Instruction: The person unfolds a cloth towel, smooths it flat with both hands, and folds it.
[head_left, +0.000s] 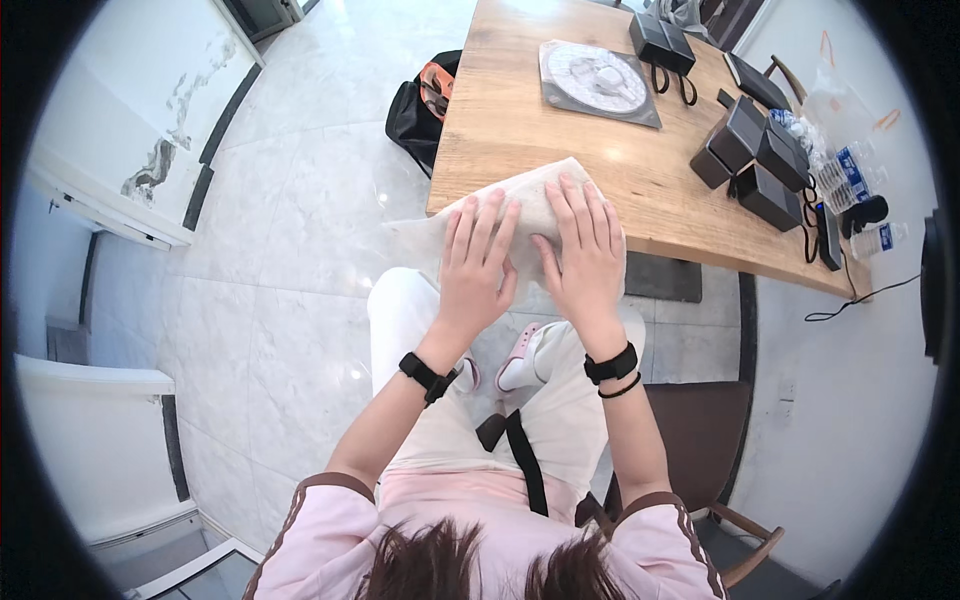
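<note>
A thin off-white cloth or soft paper sheet (534, 208) lies over the near left corner of the wooden table (510, 97). Its left tip and near part hang past the edge above my knees. My left hand (476, 270) rests palm down on the sheet, fingers spread a little and pointing away from me. Beside it, my right hand (586, 251) is also flat on the sheet, with its thumb held apart. Neither hand grips anything. The sheet's underside is hidden. Further back on the table is a round, whitish, plastic-looking item (596, 77) on a grey square sheet.
Black box-shaped items with straps (664, 45) stand at the back, with several more dark boxes (727, 142) at the right. Clear plastic bottles (840, 180) and a cable (862, 300) are by the wall. A black bag (412, 112) is left of the table; a chair (690, 427) is near my right arm.
</note>
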